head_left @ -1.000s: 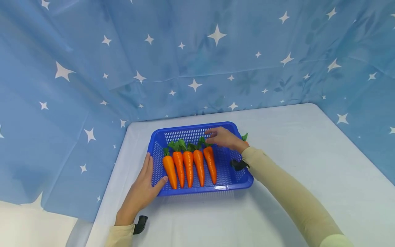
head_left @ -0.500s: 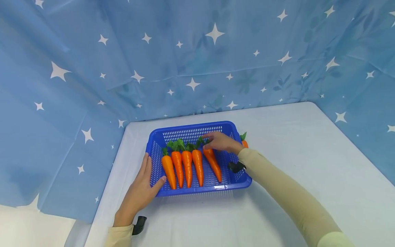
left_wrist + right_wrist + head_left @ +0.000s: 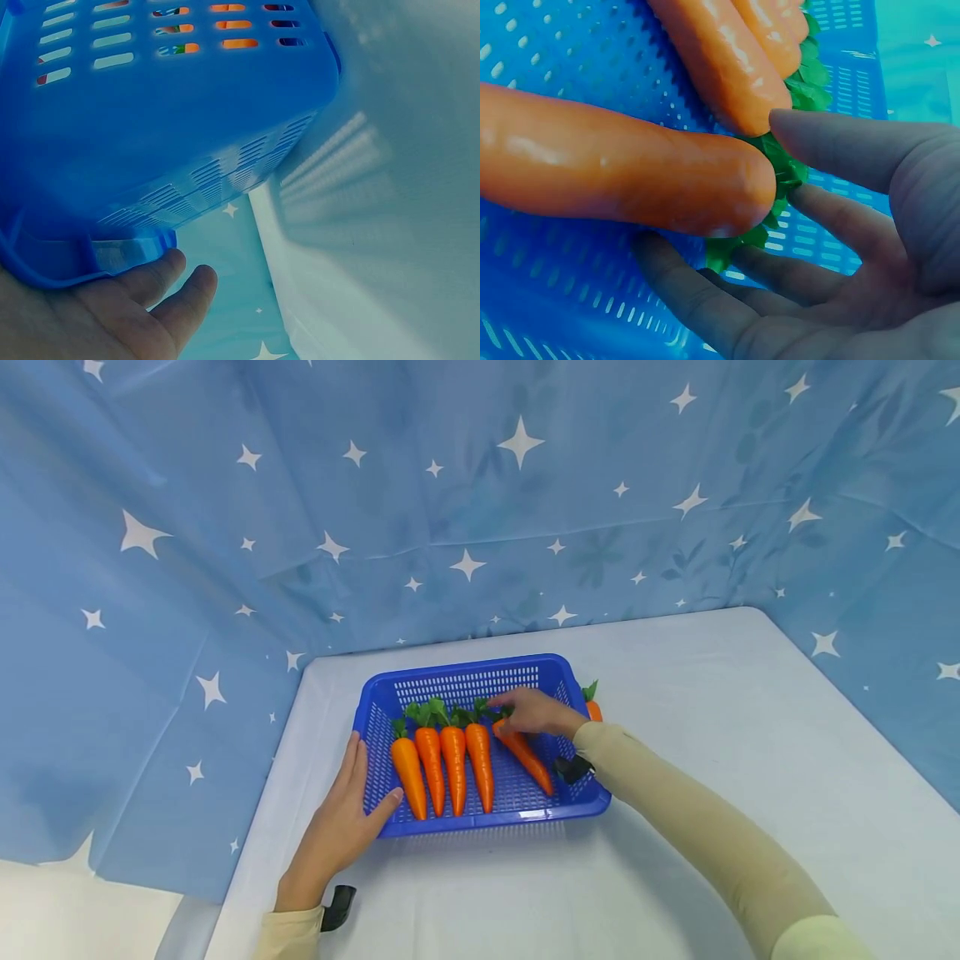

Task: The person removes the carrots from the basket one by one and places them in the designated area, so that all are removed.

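A blue plastic basket (image 3: 480,818) holds several orange carrots with green leafy tops. Along its left rim rests my left hand (image 3: 341,818), fingers straight outside and thumb at the front corner; in the left wrist view its fingertips touch beneath the rim. My right hand (image 3: 528,710) reaches in over the leafy end of the rightmost carrot (image 3: 531,764), which lies slanted, apart from the others. In the right wrist view, the fingers spread loosely around that carrot's leaves (image 3: 784,169), and the thumb is by the neighbouring carrot (image 3: 727,67). Nothing is plainly gripped.
Another carrot (image 3: 593,708) is partly visible beyond the basket's right side. White cloth covers the table (image 3: 712,718). Behind and to the left hangs a blue curtain (image 3: 420,502) with white stars.
My right hand has lowered onto the rightmost carrot's leafy end. That carrot's tip has swung to the right, away from the row. My left hand has stayed at the rim.
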A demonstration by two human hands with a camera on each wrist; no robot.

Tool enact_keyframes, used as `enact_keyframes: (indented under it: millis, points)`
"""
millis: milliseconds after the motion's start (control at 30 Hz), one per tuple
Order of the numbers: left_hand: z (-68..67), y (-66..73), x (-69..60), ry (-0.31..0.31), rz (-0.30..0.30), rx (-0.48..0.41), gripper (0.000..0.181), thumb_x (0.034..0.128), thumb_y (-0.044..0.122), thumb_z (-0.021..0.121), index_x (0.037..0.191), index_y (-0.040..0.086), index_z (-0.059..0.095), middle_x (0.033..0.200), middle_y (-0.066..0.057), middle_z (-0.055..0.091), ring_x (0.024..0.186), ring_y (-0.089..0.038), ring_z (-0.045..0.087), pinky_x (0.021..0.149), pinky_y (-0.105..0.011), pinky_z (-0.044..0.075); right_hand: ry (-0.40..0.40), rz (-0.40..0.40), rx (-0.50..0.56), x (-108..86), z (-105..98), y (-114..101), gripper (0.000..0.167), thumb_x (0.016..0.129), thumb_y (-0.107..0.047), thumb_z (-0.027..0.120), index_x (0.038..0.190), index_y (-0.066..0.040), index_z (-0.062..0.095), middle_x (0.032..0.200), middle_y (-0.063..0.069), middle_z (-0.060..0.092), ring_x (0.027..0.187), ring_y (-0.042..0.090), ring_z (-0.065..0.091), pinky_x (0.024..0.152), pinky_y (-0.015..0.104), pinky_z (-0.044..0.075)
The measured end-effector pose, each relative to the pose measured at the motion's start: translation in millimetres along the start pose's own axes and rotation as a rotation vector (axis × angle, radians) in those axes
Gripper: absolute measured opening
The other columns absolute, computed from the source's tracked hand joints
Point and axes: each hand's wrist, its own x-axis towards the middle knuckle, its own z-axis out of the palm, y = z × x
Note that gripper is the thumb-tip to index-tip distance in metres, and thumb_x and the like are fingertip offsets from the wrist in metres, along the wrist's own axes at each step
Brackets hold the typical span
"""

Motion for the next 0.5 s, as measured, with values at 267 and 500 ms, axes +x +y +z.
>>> enact_keyframes:
  millis: [267, 500]
  points:
    - [0.1, 0.2, -0.4, 0.005, 0.006, -0.001, 0.1, 0.1066, 0.045, 0.062, 0.17, 0.0, 0.0, 0.179, -0.014, -0.009, 0.16, -0.047, 0.015, 0.121, -0.065, 0.024, 0.002, -0.019, -0.085, 1.8, 1.3, -0.2, 0.052, 0.095, -0.008, 0.078, 0.145, -0.004, 0.067, 0.145, 0.017, 0.065, 0.098, 0.025, 0.066, 0.096, 0.039, 0.06]
    - [0.2, 0.1, -0.2, 0.005, 0.007, 0.0, 0.1, 0.1066, 0.046, 0.062, 0.17, 0.0, 0.0, 0.179, -0.014, -0.009, 0.16, -0.048, 0.016, 0.121, -0.065, 0.024, -0.002, -0.015, -0.109, 1.5, 0.6, -0.7, 0.047, 0.095, -0.007, 0.078, 0.142, -0.001, 0.07, 0.141, 0.016, 0.068, 0.098, 0.024, 0.067, 0.097, 0.04, 0.06]
